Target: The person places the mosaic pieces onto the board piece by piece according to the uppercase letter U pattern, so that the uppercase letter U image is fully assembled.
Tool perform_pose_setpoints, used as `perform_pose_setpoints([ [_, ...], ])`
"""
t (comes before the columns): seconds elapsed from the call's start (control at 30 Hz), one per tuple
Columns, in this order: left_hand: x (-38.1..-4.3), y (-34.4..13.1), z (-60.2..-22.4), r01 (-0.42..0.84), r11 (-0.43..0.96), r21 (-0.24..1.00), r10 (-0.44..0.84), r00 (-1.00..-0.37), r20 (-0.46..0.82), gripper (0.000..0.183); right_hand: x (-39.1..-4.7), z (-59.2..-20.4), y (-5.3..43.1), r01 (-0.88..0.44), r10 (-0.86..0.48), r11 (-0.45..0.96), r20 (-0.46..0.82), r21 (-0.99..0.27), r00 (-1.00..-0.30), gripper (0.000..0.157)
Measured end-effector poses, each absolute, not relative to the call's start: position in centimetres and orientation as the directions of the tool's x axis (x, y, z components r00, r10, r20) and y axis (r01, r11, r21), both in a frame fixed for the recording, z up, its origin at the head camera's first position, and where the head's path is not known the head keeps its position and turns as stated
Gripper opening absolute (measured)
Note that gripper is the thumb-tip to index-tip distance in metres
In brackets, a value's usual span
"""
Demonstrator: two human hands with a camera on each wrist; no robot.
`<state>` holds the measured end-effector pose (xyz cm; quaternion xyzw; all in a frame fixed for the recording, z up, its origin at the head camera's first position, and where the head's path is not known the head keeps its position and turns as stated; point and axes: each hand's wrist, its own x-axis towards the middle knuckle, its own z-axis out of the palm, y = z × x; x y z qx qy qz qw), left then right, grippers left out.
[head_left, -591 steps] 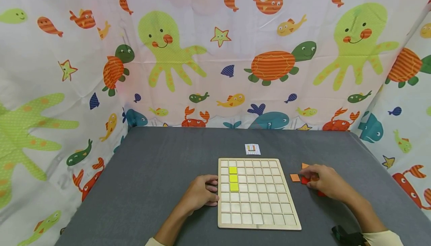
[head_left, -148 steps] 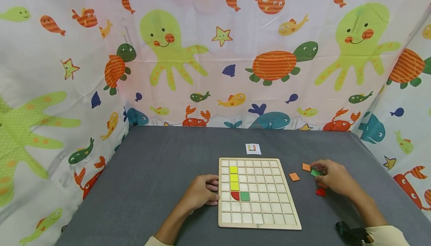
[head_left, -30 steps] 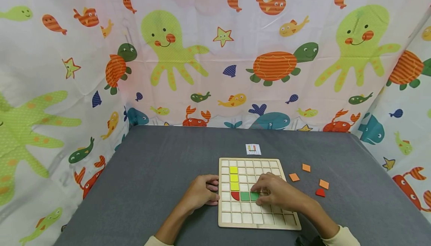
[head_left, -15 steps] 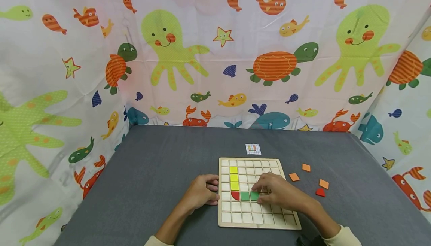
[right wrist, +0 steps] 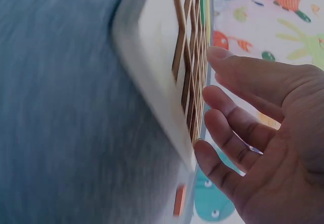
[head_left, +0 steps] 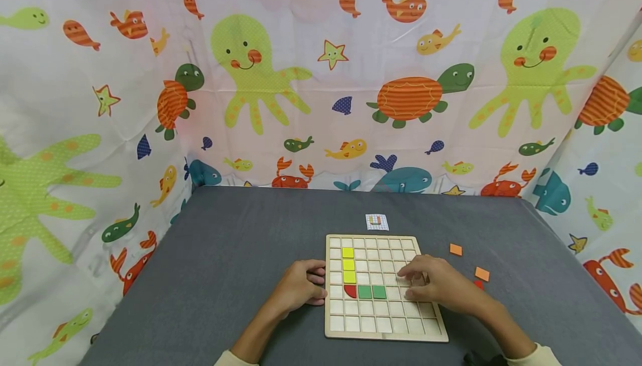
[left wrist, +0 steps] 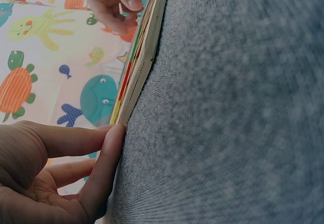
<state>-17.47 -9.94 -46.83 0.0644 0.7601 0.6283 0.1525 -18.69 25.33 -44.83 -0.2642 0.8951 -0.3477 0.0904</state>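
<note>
My left hand (head_left: 297, 287) rests its thumb and fingertips against the left edge of a wooden grid board (head_left: 386, 336); the left wrist view shows these fingertips at the rim. Over the right side of the board hovers my right hand (head_left: 441, 282), fingers loosely bent and nothing between them. On the board a column of yellow tiles (head_left: 348, 264) leads down to a red quarter-round tile (head_left: 350, 291). Two green square tiles (head_left: 372, 292) follow to its right. In the right wrist view, the right fingers (right wrist: 217, 171) stand apart from the thumb.
Two orange tiles (head_left: 455, 249) (head_left: 482, 274) and a partly covered red piece (head_left: 478, 284) lie right of the board. A small card with a printed grid pattern (head_left: 377, 221) lies behind it. A sea-animal curtain (head_left: 311, 76) surrounds the grey table (head_left: 241, 243).
My right hand has let go of the second green tile and moved right, now hiding one orange tile. Earlier frames show the red quarter-round and green tiles added. My left hand stays put.
</note>
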Motion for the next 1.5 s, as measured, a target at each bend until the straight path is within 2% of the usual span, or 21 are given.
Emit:
perform_pose_setpoints([
  [0.3,-17.4,-9.9,-46.7,-0.109,0.201,0.974,0.291,-0.942,-0.166,0.067,-18.6,-44.8,28.9,-0.376,-0.446,0.699,0.04,-0.608,-0.894,0.036],
  [0.63,-17.5,-10.0,-46.8,-0.114,0.193,0.975,0.289,-0.943,-0.167,0.067,-18.2,-44.7,32.3,-0.239,-0.308,0.766,-0.016,-0.596,-0.951,0.042],
  [0.9,-17.5,-10.0,-46.9,-0.119,0.198,0.973,0.289,-0.941,-0.174,0.067,-17.9,-44.6,34.7,-0.242,-0.285,0.827,-0.009,-0.507,-0.958,0.042],
  [1.5,-17.6,-10.0,-47.0,-0.108,0.202,0.973,0.283,-0.945,-0.164,0.068,-17.8,-45.1,36.8,-0.156,-0.218,0.87,-0.081,-0.467,-0.973,0.044],
])
